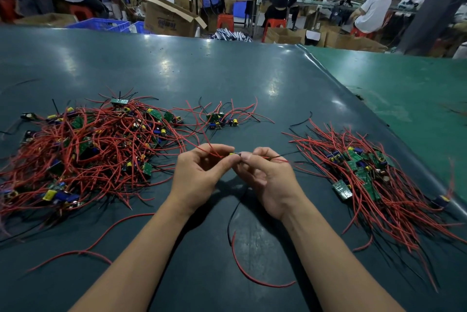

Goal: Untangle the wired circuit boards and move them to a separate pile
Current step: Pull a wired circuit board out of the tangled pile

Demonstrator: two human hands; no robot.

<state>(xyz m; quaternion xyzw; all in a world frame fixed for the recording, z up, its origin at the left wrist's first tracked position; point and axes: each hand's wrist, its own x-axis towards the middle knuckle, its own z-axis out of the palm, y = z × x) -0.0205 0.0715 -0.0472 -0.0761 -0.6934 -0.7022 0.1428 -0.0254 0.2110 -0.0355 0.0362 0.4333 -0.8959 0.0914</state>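
— Forearms count?
— Two, bare, palms turned inward. Left hand (199, 175) and right hand (262, 178) meet fingertip to fingertip, both pinching one small circuit board (233, 154); its red and black wires (242, 261) trail below the fingers.
— Piles?
— Three: tangled pile (88, 147) left of the fingers, small cluster (219, 119) beyond them, sorted pile (374, 172) to their right.
— Writing?
— "tempo", upside down, on a cardboard box (169, 18).

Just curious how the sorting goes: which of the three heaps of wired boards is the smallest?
The middle cluster, beyond the hands, holds only a few boards; the left heap and right heap are far bigger.
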